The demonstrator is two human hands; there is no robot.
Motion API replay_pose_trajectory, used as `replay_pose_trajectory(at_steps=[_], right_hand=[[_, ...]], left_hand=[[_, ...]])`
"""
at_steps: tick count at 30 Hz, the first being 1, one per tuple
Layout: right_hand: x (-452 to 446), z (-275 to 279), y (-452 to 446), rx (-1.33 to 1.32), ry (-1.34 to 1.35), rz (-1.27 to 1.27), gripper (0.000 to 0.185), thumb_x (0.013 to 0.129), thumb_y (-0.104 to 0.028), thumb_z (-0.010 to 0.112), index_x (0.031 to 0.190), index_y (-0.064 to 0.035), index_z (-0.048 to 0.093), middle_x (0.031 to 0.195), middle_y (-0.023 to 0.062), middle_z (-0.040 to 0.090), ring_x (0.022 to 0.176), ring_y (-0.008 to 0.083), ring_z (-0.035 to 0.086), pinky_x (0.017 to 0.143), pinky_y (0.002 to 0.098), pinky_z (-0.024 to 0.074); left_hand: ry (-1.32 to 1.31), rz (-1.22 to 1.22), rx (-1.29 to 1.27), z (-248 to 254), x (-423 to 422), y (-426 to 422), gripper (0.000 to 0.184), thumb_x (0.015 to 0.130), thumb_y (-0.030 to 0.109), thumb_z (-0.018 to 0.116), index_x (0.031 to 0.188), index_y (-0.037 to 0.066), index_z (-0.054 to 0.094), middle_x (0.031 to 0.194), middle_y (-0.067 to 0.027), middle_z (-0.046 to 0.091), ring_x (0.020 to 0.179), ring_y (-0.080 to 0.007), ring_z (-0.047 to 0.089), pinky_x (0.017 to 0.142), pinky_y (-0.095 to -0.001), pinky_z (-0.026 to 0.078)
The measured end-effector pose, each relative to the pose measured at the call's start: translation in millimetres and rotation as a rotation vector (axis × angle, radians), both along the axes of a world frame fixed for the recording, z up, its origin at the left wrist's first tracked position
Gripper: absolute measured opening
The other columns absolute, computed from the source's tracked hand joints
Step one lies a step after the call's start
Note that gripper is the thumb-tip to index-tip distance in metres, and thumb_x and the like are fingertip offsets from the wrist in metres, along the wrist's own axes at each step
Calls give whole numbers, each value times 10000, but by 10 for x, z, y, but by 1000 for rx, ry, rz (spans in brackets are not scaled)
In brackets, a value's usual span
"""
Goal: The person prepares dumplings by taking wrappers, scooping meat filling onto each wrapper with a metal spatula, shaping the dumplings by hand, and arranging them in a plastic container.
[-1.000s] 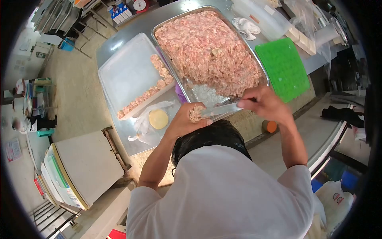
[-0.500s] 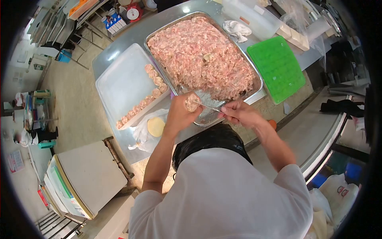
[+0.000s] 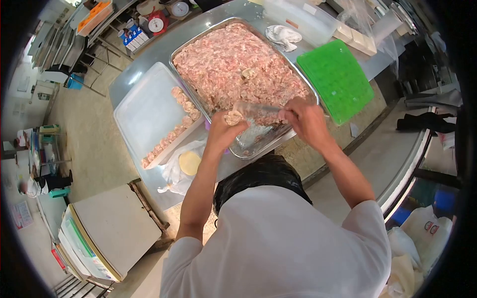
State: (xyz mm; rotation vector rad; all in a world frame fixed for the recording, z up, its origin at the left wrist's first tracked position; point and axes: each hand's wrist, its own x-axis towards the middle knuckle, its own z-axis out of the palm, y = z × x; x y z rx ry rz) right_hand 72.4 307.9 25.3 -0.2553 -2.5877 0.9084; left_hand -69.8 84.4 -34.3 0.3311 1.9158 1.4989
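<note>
My left hand [image 3: 221, 130] is curled round a small meat-filled dumpling [image 3: 233, 117] at the near left corner of the metal tray. A broad flat spatula [image 3: 258, 109] is gripped in my right hand [image 3: 309, 124], its blade reaching left to just above the dumpling. Minced meat [image 3: 233, 59] fills most of the metal tray [image 3: 311, 90], whose near end shows bare metal. Left of it, a white plastic box [image 3: 144, 102] holds rows of dumplings [image 3: 171, 137] along two sides. Round pale wrappers [image 3: 190, 163] lie on a white plastic bag [image 3: 171, 171].
A green lid-like board [image 3: 335, 82] lies right of the tray. Beyond are a white cloth [image 3: 283, 37] and a clear container [image 3: 303, 21]. A red scale [image 3: 158, 23] stands at the far left, and a white cabinet [image 3: 117, 228] is at the lower left.
The spatula blade has turned from edge-on to flat above the dumpling, and my right hand has risen slightly. The view has shifted, so the tray and table appear farther left.
</note>
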Motion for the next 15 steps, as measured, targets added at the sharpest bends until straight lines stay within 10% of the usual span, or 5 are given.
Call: replay_pose_trajectory(at_steps=[5, 7, 15], right_hand=[[7, 42, 304, -29, -224, -192, 295, 920, -261, 730, 807, 9, 700, 597, 155, 572, 511, 282, 523, 538, 417, 422], [52, 236, 206, -223, -295, -132, 315, 932, -260, 733, 799, 24, 705, 558, 95, 512, 515, 161, 425, 514, 372, 358], [-36, 363, 175, -403, -445, 160, 220, 907, -170, 751, 842, 33, 696, 631, 99, 562, 601, 154, 515, 570, 348, 415]], left_hand=[[234, -39, 85, 129, 0, -36, 716, 701, 260, 930, 1263, -57, 619, 1039, -123, 702, 944, -199, 662, 864, -313, 511], [341, 68, 225, 101, 106, -43, 695, 704, 264, 934, 1262, -23, 637, 1048, -98, 704, 950, -183, 653, 865, -308, 509], [253, -197, 72, 277, 229, -312, 464, 720, 162, 927, 1052, 22, 634, 918, -13, 666, 870, -92, 611, 783, -274, 507]])
